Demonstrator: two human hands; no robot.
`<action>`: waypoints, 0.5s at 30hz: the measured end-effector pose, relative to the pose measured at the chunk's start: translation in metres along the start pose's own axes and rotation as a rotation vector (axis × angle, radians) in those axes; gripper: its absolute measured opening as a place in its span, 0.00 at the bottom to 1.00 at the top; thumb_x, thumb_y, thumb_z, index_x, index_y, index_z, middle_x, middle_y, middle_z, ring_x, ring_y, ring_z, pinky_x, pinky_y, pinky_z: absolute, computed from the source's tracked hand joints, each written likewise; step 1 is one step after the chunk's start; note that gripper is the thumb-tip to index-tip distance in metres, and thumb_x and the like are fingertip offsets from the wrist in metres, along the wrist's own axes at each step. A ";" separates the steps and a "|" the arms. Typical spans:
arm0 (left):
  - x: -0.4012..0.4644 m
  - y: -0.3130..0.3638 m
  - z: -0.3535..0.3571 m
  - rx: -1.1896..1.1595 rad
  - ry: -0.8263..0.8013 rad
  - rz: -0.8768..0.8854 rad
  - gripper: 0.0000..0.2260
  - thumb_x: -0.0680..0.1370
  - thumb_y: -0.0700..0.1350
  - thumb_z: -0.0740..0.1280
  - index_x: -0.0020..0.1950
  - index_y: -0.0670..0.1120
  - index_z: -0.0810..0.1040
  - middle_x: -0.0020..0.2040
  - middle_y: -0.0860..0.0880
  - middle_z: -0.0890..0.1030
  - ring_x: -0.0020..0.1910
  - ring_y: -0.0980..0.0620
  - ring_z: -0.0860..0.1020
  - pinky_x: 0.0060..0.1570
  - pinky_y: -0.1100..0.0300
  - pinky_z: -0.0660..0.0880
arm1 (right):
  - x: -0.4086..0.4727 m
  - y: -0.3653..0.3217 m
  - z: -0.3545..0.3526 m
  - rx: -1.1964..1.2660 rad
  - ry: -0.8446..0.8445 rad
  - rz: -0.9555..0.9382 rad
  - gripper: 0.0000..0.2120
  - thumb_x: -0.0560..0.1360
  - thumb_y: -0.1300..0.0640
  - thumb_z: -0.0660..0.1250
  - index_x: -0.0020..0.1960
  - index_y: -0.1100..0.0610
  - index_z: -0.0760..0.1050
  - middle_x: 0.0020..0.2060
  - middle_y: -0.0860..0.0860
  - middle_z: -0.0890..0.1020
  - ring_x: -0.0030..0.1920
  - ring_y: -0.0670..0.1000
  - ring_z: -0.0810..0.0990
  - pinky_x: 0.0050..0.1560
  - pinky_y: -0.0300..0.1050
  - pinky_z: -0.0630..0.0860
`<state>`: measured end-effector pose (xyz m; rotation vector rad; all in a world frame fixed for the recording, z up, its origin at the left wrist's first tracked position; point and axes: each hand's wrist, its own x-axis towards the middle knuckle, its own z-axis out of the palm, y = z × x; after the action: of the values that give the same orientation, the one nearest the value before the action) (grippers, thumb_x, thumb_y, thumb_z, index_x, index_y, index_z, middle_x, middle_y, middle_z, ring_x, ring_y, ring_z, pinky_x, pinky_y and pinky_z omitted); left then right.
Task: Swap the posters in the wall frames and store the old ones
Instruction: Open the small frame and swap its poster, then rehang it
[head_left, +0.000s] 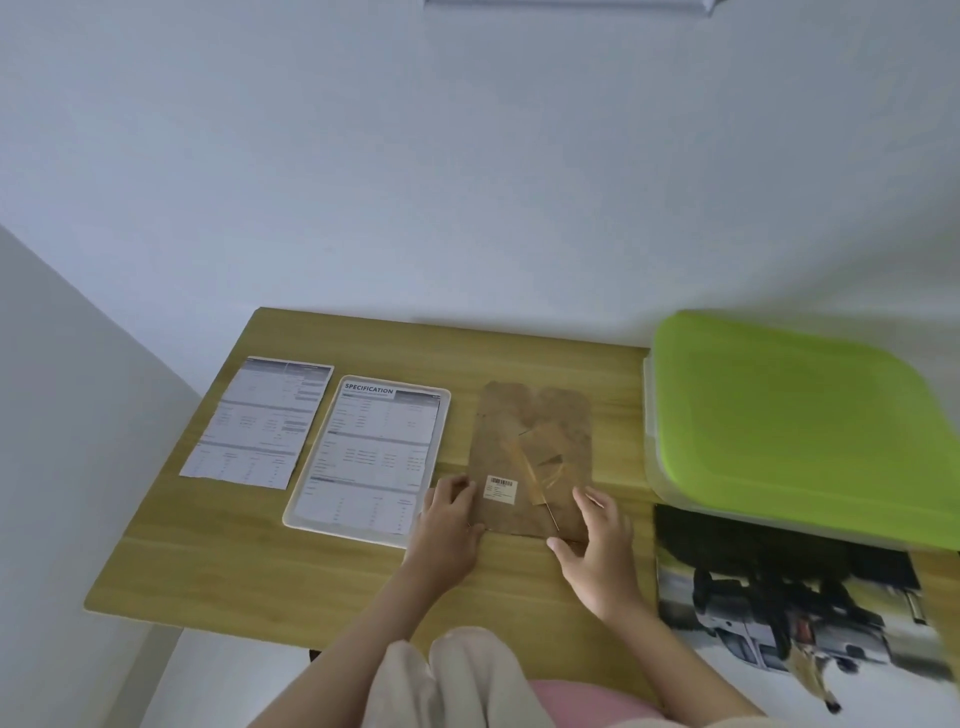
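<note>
Both hands sit at the near end of the brown backing board (530, 457): left hand (448, 525) fingers curled on its left edge, right hand (597, 551) spread loosely at the right corner. Looks like the reassembly step, guessing next is lifting it over onto the white frame (444, 415) with the spec sheet (374, 457) just left, loose sheet (260, 421) beyond

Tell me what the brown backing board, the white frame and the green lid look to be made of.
Brown backing board: likely matte pressed fibreboard, mottled brown with a barcode sticker. White frame: smooth, possibly plastic or painted wood; cannot tell. Green lid: glossy moulded plastic with rounded corners.
</note>
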<state>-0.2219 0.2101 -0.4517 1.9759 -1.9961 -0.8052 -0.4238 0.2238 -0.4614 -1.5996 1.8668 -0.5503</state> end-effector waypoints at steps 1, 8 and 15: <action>0.001 0.000 0.000 0.011 0.006 0.000 0.26 0.76 0.47 0.64 0.73 0.44 0.62 0.70 0.48 0.62 0.68 0.48 0.63 0.67 0.51 0.65 | 0.000 0.000 0.002 -0.021 0.025 -0.010 0.32 0.69 0.57 0.74 0.70 0.56 0.67 0.66 0.52 0.69 0.65 0.56 0.66 0.65 0.42 0.60; 0.001 0.002 -0.001 -0.039 -0.004 0.010 0.25 0.76 0.47 0.64 0.72 0.45 0.64 0.70 0.47 0.62 0.69 0.48 0.62 0.68 0.55 0.64 | -0.005 -0.002 0.015 -0.129 0.107 -0.030 0.29 0.69 0.58 0.73 0.68 0.56 0.70 0.69 0.54 0.69 0.64 0.60 0.68 0.63 0.55 0.68; -0.011 -0.022 -0.024 -0.163 0.095 0.075 0.19 0.76 0.44 0.64 0.67 0.45 0.71 0.65 0.49 0.68 0.66 0.52 0.66 0.63 0.64 0.63 | -0.007 -0.030 0.036 -0.184 0.169 -0.142 0.29 0.64 0.64 0.75 0.64 0.57 0.72 0.65 0.58 0.72 0.64 0.62 0.69 0.63 0.62 0.70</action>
<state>-0.1902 0.2164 -0.4408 1.8030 -1.8754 -0.8129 -0.3767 0.2275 -0.4662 -1.8680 1.9861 -0.6054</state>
